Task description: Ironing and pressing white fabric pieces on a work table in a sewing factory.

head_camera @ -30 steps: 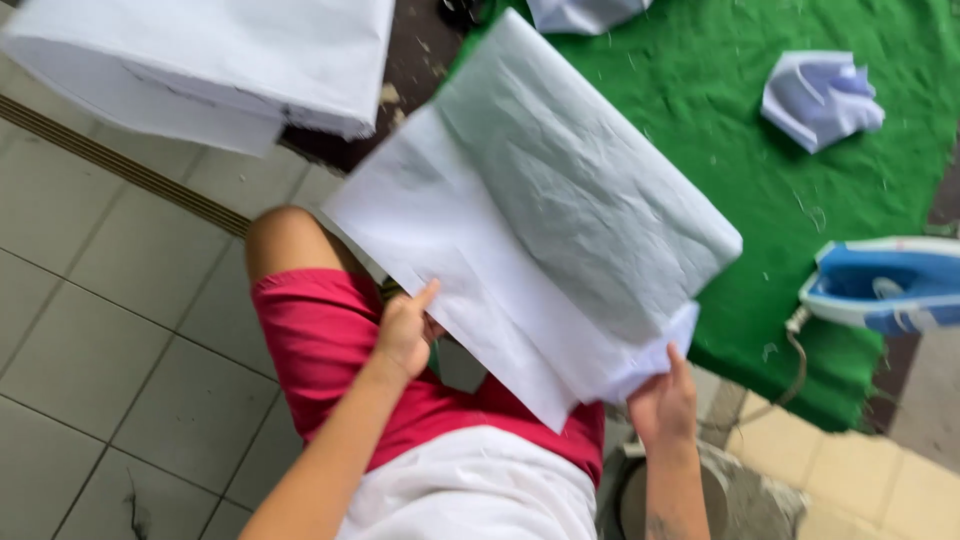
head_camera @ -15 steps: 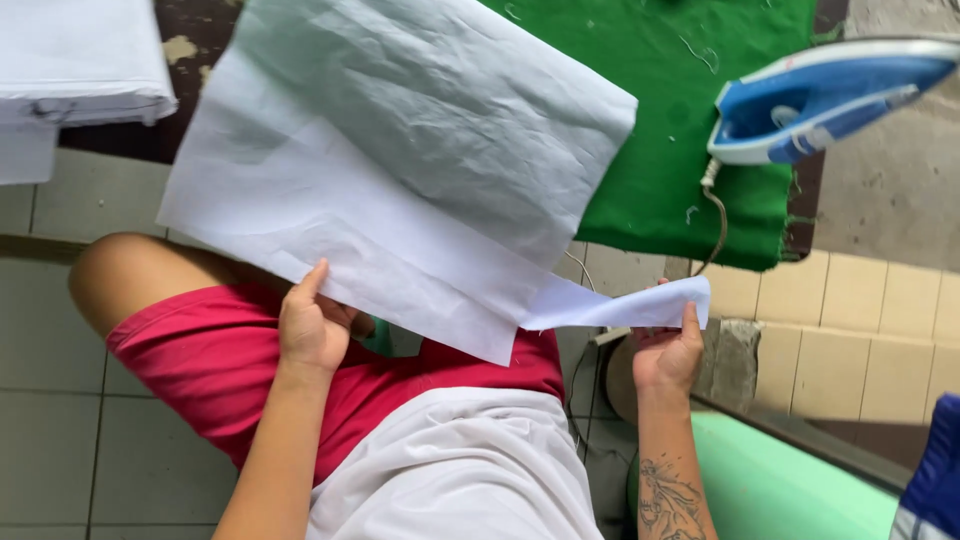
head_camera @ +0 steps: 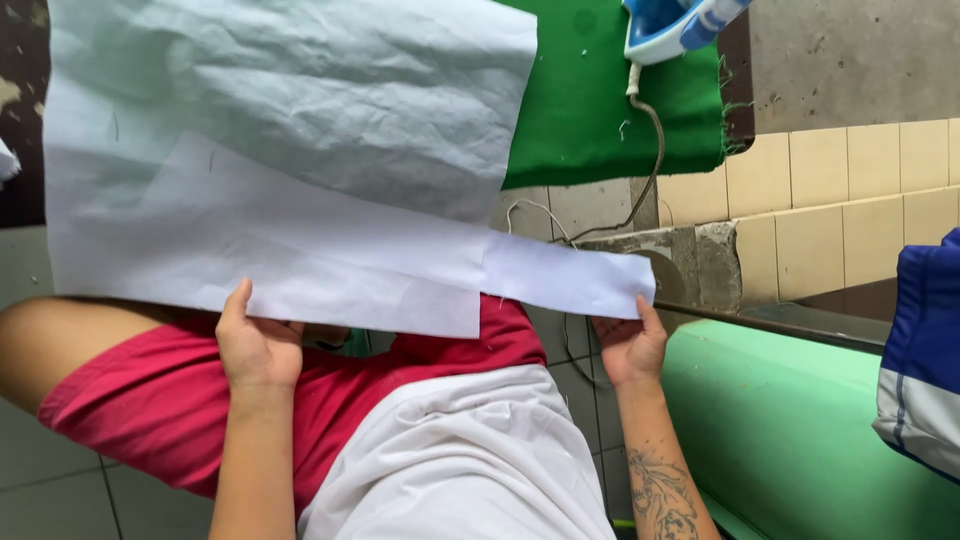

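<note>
I hold a large sheet of white fabric (head_camera: 290,150) stretched out in front of me, its upper part wrinkled and greyish. My left hand (head_camera: 255,345) grips its lower edge near the middle, thumb on top. My right hand (head_camera: 630,345) pinches the end of a narrow white strip (head_camera: 565,280) that sticks out from the sheet's lower right corner. Below the fabric are my red shorts (head_camera: 330,390) and white shirt (head_camera: 460,460).
A green cloth-covered ironing surface (head_camera: 610,110) lies behind the fabric, with a blue and white iron (head_camera: 675,25) at its top edge and its cord (head_camera: 645,170) hanging down. A green bolster-like roll (head_camera: 790,420) and a blue garment (head_camera: 925,360) are at the right. Tiled floor lies below.
The view swung left to right; the fabric now hangs more level and spread wide. My hands keep the same grips, and the iron has slid toward the top edge.
</note>
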